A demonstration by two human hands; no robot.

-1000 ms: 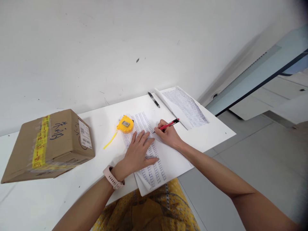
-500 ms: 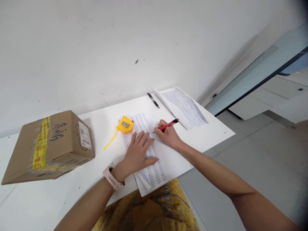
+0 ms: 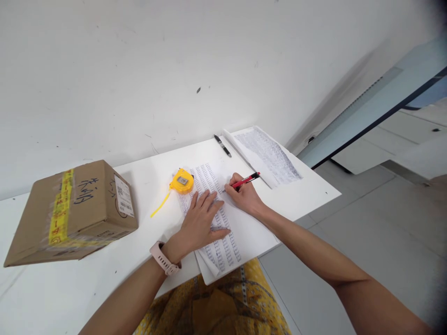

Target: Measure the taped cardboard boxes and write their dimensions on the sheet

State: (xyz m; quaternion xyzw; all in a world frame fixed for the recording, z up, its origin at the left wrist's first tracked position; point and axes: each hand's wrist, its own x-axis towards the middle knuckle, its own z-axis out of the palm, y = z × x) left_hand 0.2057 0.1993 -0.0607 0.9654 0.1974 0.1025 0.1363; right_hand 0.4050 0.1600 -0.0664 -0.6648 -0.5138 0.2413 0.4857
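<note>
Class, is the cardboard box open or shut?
Shut, as far as shows: yellow tape crosses the cardboard box, and no flap stands up.

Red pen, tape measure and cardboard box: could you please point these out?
Red pen point(image 3: 247, 180), head view, on its barrel.
Tape measure point(image 3: 182, 182), head view, on its case.
Cardboard box point(image 3: 86, 211), head view, top face.

Right hand point(image 3: 242, 194) grips red pen point(image 3: 246, 180); left hand point(image 3: 199, 222) flat on paper point(image 3: 228, 246).
</note>
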